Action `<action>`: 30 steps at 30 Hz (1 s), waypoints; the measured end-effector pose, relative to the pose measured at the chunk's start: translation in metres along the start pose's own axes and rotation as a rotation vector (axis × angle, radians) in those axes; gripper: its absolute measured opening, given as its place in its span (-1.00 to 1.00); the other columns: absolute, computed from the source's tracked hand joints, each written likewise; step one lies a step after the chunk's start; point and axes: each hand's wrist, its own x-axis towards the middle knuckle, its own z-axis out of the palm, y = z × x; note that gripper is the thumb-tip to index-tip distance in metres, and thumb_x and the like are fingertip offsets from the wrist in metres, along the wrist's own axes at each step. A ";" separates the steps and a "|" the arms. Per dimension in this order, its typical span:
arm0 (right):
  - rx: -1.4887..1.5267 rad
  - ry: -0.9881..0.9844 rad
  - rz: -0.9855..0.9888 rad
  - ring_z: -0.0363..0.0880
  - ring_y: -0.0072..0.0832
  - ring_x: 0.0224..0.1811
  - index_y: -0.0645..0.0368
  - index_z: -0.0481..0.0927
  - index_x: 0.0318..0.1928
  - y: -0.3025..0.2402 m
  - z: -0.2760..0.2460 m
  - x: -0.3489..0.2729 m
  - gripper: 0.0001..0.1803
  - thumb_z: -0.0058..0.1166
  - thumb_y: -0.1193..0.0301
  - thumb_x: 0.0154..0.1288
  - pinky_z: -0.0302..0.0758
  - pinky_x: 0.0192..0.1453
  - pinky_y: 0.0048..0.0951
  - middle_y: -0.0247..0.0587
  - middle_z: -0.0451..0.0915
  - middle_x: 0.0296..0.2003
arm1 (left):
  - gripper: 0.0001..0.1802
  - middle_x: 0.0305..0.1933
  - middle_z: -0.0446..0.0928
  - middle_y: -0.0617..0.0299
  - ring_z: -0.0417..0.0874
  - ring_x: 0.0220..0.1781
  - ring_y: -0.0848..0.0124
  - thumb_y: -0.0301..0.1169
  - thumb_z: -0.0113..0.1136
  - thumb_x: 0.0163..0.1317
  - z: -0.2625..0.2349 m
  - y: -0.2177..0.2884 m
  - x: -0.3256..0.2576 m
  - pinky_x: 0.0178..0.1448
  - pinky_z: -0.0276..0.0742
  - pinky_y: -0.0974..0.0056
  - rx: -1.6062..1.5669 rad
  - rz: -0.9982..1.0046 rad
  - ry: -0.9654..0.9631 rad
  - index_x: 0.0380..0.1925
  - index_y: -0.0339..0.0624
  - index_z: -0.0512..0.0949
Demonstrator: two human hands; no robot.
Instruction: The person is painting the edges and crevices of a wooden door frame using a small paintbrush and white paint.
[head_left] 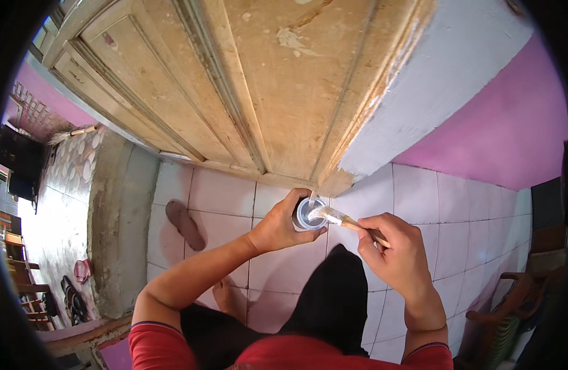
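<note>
Two items are held: our left grip (290, 220) curls around a round, pale-rimmed cup (306, 226); our right grip (392, 243) pinches a wooden-handled paintbrush (350, 224), whitish bristles (318, 213) at the cup's mouth.

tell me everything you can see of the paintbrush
The paintbrush has a light brown handle, wooden by its look, a whitish, smeared-looking band where the bristles join, and pale bristles that look coated in white. It points leftward, its handle running right and toward the person. The right hand grips the handle; the bristles are at the mouth of the small cup in the left hand. Whether they touch its contents is unclear.
</note>
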 end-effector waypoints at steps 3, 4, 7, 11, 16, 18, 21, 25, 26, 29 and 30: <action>-0.001 0.010 0.025 0.78 -0.31 -0.38 0.27 0.61 -0.19 0.000 0.009 -0.001 -0.85 0.25 0.53 0.23 0.65 -0.35 -0.39 -0.08 0.69 -0.41 | -0.24 -0.03 0.59 0.13 0.65 0.01 0.42 -0.37 0.60 -0.01 -0.008 -0.010 0.004 0.13 0.58 0.29 0.048 0.026 -0.036 0.15 -0.25 0.37; 0.025 0.020 0.042 0.77 -0.34 -0.41 0.29 0.61 -0.19 0.001 0.013 -0.001 -0.85 0.24 0.53 0.25 0.62 -0.37 -0.42 -0.09 0.68 -0.42 | -0.24 -0.03 0.59 0.13 0.65 0.01 0.43 -0.37 0.60 -0.01 -0.009 -0.015 0.007 0.12 0.58 0.30 0.041 0.022 -0.068 0.16 -0.25 0.36; 0.100 0.042 0.154 0.61 -0.55 -0.56 0.32 0.61 -0.19 0.010 0.020 -0.012 -0.87 0.20 0.51 0.31 0.46 -0.48 -0.50 -0.19 0.63 -0.51 | -0.24 -0.09 0.60 0.09 0.66 -0.04 0.41 -0.34 0.60 0.01 -0.003 -0.027 0.010 0.05 0.60 0.29 0.018 0.063 -0.149 0.14 -0.26 0.35; 0.168 0.034 0.312 0.27 -0.75 -0.60 0.36 0.63 -0.21 0.029 0.033 -0.032 -0.84 0.14 0.46 0.38 0.20 -0.55 -0.53 -0.36 0.48 -0.63 | -0.29 -0.05 0.57 0.18 0.63 -0.01 0.48 -0.39 0.58 0.04 0.003 -0.053 0.007 0.06 0.58 0.32 0.012 0.104 -0.236 0.13 -0.25 0.36; 0.295 0.112 0.414 0.34 -0.75 -0.57 0.34 0.63 -0.19 0.046 0.056 -0.056 -0.79 0.09 0.39 0.45 0.25 -0.49 -0.55 -0.39 0.53 -0.58 | -0.29 -0.06 0.56 0.17 0.61 0.01 0.48 -0.40 0.58 0.05 0.013 -0.077 0.004 0.08 0.56 0.32 0.010 0.190 -0.231 0.12 -0.24 0.34; 0.349 0.133 0.454 0.37 -0.74 -0.55 0.33 0.63 -0.18 0.044 0.061 -0.061 -0.79 0.06 0.40 0.47 0.27 -0.47 -0.55 -0.37 0.54 -0.55 | -0.27 -0.06 0.59 0.10 0.65 -0.01 0.43 -0.34 0.58 0.07 0.016 -0.079 0.004 0.06 0.61 0.30 -0.020 0.159 -0.219 0.13 -0.26 0.31; 0.396 0.114 0.536 0.38 -0.74 -0.54 0.33 0.63 -0.18 0.038 0.067 -0.061 -0.79 0.04 0.40 0.47 0.28 -0.45 -0.56 -0.35 0.56 -0.53 | -0.27 -0.06 0.59 0.10 0.65 0.00 0.42 -0.34 0.57 0.08 0.011 -0.082 0.002 0.07 0.61 0.28 -0.023 0.204 -0.220 0.13 -0.26 0.31; 0.394 0.128 0.534 0.32 -0.73 -0.60 0.32 0.63 -0.17 0.034 0.077 -0.054 -0.80 0.03 0.42 0.47 0.25 -0.49 -0.57 -0.32 0.57 -0.54 | -0.27 -0.06 0.59 0.10 0.65 0.00 0.41 -0.32 0.57 0.08 0.005 -0.087 -0.001 0.08 0.60 0.27 -0.072 0.207 -0.183 0.14 -0.26 0.31; 0.419 0.139 0.564 0.30 -0.73 -0.62 0.33 0.62 -0.16 0.033 0.078 -0.052 -0.79 0.02 0.42 0.47 0.22 -0.52 -0.58 -0.30 0.57 -0.54 | -0.28 -0.06 0.58 0.14 0.64 0.02 0.42 -0.33 0.58 0.07 0.004 -0.088 -0.001 0.09 0.58 0.28 -0.091 0.179 -0.202 0.13 -0.24 0.32; 0.437 0.158 0.592 0.26 -0.72 -0.67 0.34 0.62 -0.14 0.036 0.082 -0.048 -0.76 -0.02 0.40 0.49 0.17 -0.58 -0.60 -0.27 0.54 -0.56 | -0.28 -0.05 0.57 0.18 0.62 0.04 0.44 -0.34 0.58 0.07 0.003 -0.089 0.000 0.11 0.55 0.30 -0.110 0.149 -0.219 0.13 -0.23 0.33; 0.439 0.171 0.590 0.23 -0.71 -0.70 0.34 0.62 -0.13 0.037 0.083 -0.047 -0.72 -0.05 0.37 0.51 0.15 -0.61 -0.62 -0.27 0.52 -0.58 | -0.29 -0.05 0.57 0.18 0.62 0.04 0.44 -0.33 0.58 0.07 0.003 -0.090 0.001 0.12 0.55 0.30 -0.104 0.147 -0.222 0.12 -0.23 0.33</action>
